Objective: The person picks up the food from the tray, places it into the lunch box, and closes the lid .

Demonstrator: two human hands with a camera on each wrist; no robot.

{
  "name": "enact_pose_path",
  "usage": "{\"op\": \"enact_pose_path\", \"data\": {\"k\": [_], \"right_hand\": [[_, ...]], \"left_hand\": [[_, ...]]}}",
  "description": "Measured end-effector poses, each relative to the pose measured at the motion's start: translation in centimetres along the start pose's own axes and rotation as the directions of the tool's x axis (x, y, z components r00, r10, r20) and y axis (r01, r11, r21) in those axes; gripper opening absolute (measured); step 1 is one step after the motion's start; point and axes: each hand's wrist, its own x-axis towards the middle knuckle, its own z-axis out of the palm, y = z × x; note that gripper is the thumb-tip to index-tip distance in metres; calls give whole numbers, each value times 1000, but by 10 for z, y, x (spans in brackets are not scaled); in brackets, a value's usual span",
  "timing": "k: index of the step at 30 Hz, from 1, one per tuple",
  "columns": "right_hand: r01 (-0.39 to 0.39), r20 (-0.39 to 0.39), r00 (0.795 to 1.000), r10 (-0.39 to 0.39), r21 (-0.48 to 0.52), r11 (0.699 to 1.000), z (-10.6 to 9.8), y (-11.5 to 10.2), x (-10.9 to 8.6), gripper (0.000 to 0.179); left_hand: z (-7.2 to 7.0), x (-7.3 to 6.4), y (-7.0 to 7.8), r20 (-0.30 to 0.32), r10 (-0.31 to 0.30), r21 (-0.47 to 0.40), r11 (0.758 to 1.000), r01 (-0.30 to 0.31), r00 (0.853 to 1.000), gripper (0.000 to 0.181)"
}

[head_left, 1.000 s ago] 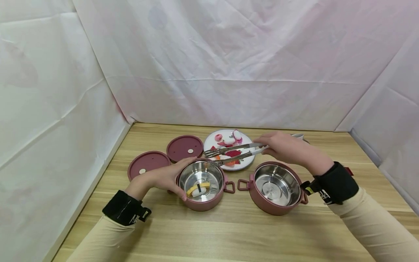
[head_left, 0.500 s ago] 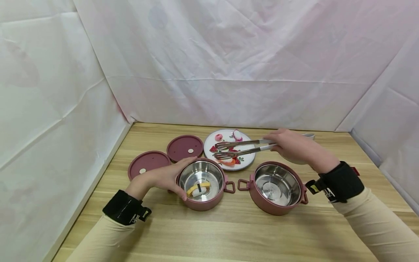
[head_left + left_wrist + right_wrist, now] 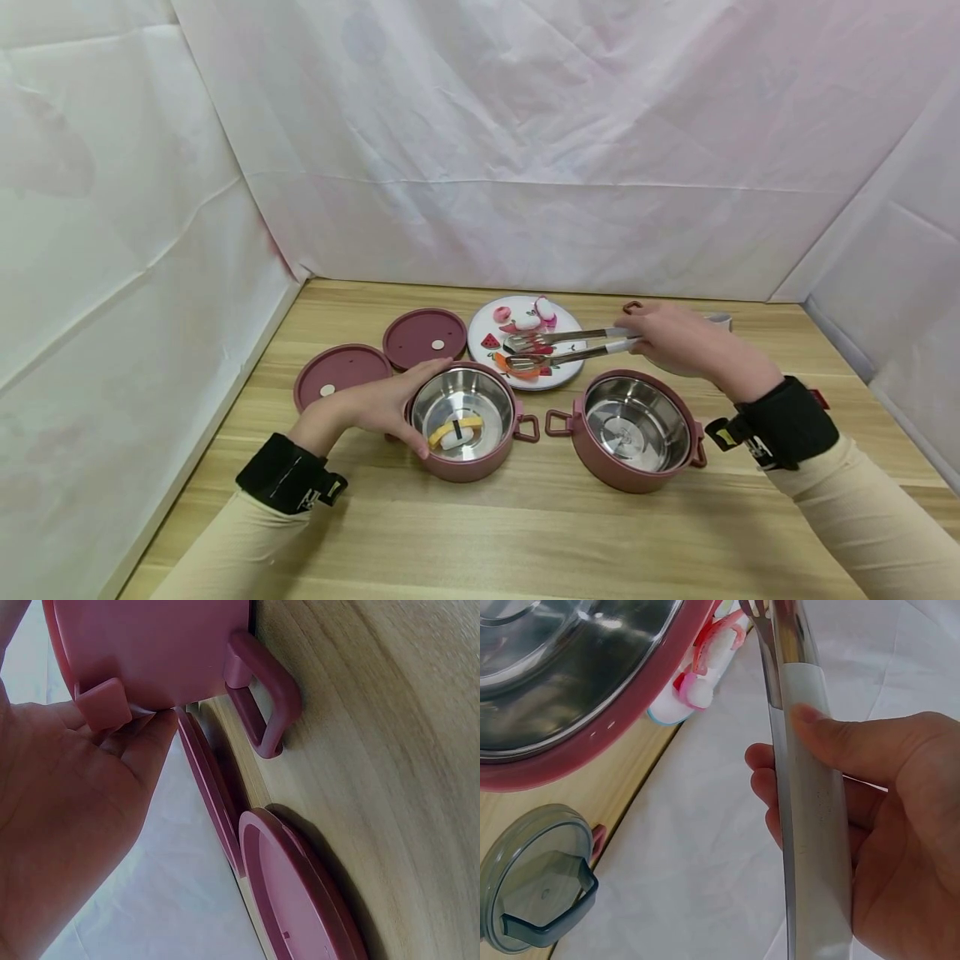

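My left hand point(image 3: 390, 404) grips the left side of a small pink pot point(image 3: 463, 472), thumb at the near rim and fingers at the far side. Inside that pot lies a toy egg sushi point(image 3: 456, 433), yellow on white with a black band. My right hand point(image 3: 675, 337) holds metal tongs point(image 3: 581, 337) by their pale grips; the arms stand apart, tips over a white plate point(image 3: 566, 375). On the plate I see a toy shrimp sushi point(image 3: 517, 369), partly hidden by the tongs, a white-and-red sushi point(image 3: 527, 322) and a white-and-magenta piece point(image 3: 544, 309).
A second pink pot point(image 3: 626, 477), steel inside, stands to the right of the first. Two dark red lids point(image 3: 423, 337) lie at the back left. A clear lid point(image 3: 540, 877) with a blue-grey handle shows in the right wrist view. White cloth walls point(image 3: 525, 125) surround the table.
The tongs have moved right, from above the left pot's rim to over the plate, and now tip down towards the food. My left hand and the pot have stayed put.
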Motion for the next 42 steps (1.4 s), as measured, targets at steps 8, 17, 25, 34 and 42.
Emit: {"op": "enact_pose_path", "data": {"k": [8, 17, 25, 34, 42], "right_hand": [[-24, 30, 999, 24, -15, 1000, 2, -1, -3, 32], [-28, 29, 999, 29, -62, 998, 0, -9, -4, 34], [-23, 14, 1000, 24, -75, 997, 2, -10, -5, 36], [-1, 25, 1000, 3, -84, 996, 1, -14, -6, 35], [1, 21, 1000, 1, -90, 996, -4, -20, -9, 32]], "left_hand": [[1, 1, -2, -1, 12, 0, 1000, -12, 1000, 125], [0, -1, 0, -1, -4, 3, 1000, 4, 1000, 125], [0, -1, 1, -1, 3, 3, 1000, -3, 1000, 125], [1, -2, -2, 2, 9, 1, 1000, -9, 1000, 123], [0, -3, -1, 2, 5, 5, 1000, -5, 1000, 122]]}}
